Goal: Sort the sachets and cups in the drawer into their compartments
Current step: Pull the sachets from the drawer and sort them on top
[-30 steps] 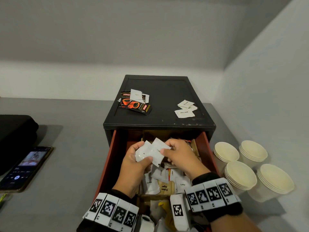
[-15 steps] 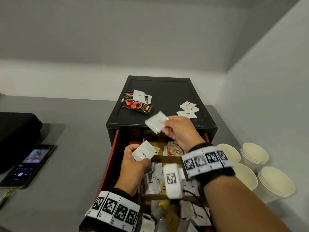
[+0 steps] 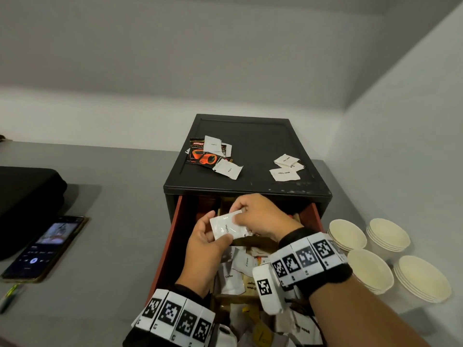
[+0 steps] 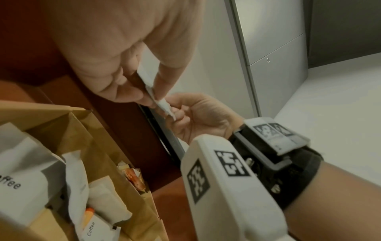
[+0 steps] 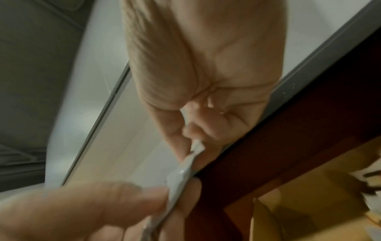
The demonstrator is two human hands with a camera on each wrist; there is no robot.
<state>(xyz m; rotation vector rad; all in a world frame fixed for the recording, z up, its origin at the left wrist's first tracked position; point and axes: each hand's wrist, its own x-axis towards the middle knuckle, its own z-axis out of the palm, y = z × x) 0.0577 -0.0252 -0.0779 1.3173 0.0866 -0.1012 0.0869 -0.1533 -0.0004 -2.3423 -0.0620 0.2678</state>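
Observation:
Both hands hover over the open red-walled drawer (image 3: 173,236). My left hand (image 3: 213,237) holds a small stack of white sachets (image 3: 226,229) between thumb and fingers. My right hand (image 3: 246,216) pinches the upper right edge of that stack. In the left wrist view the sachets (image 4: 153,93) show edge-on between my left hand (image 4: 132,84) and my right hand (image 4: 185,114). The right wrist view shows the same edge-on sachets (image 5: 185,166) pinched by my right hand (image 5: 191,141). More loose sachets (image 3: 229,278), some marked Coffee, lie in the drawer's cardboard compartments (image 4: 68,124).
The black cabinet top (image 3: 253,136) carries a pile of coffee sachets (image 3: 209,155) on the left and white sachets (image 3: 285,169) on the right. Stacks of paper cups (image 3: 370,270) stand on the table to the right. A phone (image 3: 45,249) and black case (image 3: 25,204) lie left.
My right hand carried one white sachet up to the cabinet top, left it by the coffee pile, and came back down to the sachets in my left hand.

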